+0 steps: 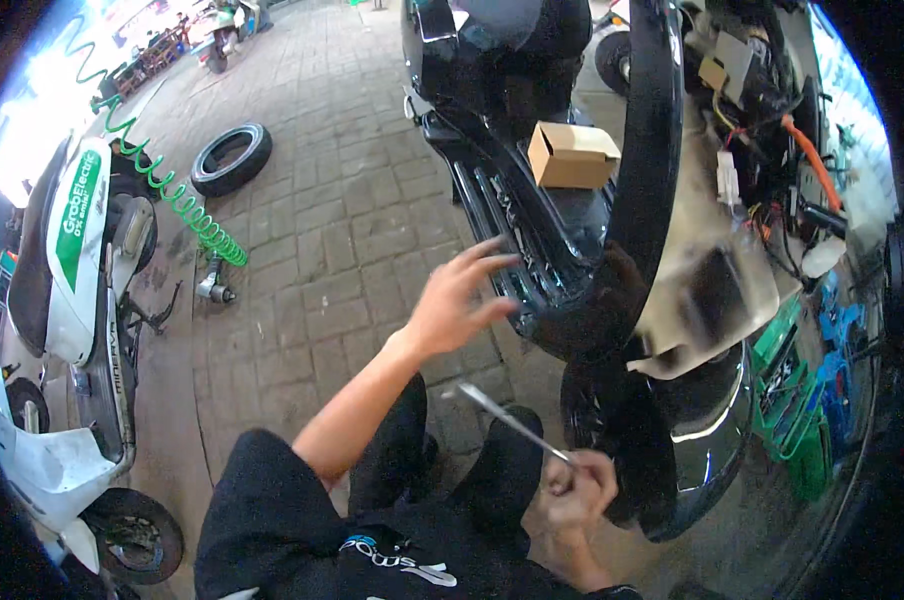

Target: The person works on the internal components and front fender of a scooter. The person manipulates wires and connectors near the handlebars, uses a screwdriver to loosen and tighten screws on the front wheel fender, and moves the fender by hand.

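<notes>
My left hand (457, 300) is raised with fingers spread beside the ridged footboard (507, 235) of a black scooter (497, 40); whether a fingertip touches it I cannot tell. My right hand (580, 490), low at the right of my lap, grips a long, slim silver metal tool (507, 420), which points up and left. A small cardboard box (572, 158) rests on the scooter's black floor panel. Just right of my right hand is a glossy black curved body part (702, 450).
A white-and-green scooter (82, 240) stands at left. A loose tyre (232, 160), a coiled green hose (202, 225) and an air tool (215, 285) lie on paving (332, 200). At right are tangled wiring (752, 170), a beige panel (702, 300) and a green toolbox (802, 440).
</notes>
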A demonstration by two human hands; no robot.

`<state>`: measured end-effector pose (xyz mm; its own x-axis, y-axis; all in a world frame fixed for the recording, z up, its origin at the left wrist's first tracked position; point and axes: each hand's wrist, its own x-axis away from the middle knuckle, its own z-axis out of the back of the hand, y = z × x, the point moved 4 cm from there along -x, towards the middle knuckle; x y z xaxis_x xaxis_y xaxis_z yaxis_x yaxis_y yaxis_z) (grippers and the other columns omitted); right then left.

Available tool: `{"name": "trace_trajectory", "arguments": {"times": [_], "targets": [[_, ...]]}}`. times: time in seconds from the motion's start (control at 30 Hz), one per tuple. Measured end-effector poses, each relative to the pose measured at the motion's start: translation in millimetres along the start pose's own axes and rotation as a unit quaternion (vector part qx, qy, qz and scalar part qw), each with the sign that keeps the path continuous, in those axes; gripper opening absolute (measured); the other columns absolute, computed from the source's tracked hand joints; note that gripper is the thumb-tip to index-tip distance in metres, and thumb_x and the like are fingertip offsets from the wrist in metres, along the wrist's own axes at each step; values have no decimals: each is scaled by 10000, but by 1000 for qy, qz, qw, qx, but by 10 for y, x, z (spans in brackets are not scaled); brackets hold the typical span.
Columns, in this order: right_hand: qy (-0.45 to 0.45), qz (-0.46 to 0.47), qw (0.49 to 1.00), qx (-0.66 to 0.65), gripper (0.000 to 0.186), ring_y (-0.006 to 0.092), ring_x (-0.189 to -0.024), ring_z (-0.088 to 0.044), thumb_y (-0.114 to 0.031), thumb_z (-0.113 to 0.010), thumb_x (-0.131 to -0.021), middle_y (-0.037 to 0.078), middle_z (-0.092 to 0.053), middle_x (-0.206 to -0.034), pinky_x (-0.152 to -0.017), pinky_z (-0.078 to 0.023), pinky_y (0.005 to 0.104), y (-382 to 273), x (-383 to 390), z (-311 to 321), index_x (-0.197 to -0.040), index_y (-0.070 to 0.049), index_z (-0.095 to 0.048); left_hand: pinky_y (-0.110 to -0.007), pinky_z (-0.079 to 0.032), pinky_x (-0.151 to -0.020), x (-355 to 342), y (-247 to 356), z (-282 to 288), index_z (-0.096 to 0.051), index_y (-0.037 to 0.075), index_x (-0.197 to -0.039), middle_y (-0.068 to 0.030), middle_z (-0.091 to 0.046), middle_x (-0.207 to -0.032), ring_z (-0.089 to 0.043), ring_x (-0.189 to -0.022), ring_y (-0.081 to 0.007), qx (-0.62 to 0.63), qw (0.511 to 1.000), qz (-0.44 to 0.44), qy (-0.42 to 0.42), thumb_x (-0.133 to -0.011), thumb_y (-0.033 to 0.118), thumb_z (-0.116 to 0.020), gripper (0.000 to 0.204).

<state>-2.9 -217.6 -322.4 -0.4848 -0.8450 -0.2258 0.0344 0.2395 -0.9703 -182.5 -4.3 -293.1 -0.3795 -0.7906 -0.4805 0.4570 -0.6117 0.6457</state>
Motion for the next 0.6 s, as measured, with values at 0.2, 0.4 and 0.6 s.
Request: {"name": "trace_trajectory", "arguments": {"times": [0.2, 0.4, 0.6], "targets": [[-146, -349, 899, -220, 213, 162, -513, -485, -99, -399, -862, 55, -511, -640, -475, -396, 287, 1172, -499, -1208, -969, 2, -553, -404, -383, -975, 2979, -2374, 1, -519, -13, -1210, -217, -586, -1139, -508, -1128, -347, -190, 806, 560, 18, -785, 388, -639, 597], [-275, -339, 898, 65, 291, 186, -627, -579, -142, -367, -910, 90, -597, -797, -559, -477, 310, 3571, -478, -1582, -1095, -39, -567, -442, -360, -993, 5157, -2456, -466, -438, 70, -1299, -221, -442, -1287, -435, -1178, -380, -267, 677, 677, -108, -773, 387, -659, 653], [-502, -85, 720, 472, 479, 441, -1030, -540, -390, -410, -935, 270, -566, -1126, -917, -408, 486, 3951, -411, -1434, -1241, -35, -507, -471, -425, -864, 5846, -2796, -642, -471, 74, -1255, -216, -521, -1167, -511, -1082, -395, -265, 748, 603, -84, -820, 261, -594, 489]]}}
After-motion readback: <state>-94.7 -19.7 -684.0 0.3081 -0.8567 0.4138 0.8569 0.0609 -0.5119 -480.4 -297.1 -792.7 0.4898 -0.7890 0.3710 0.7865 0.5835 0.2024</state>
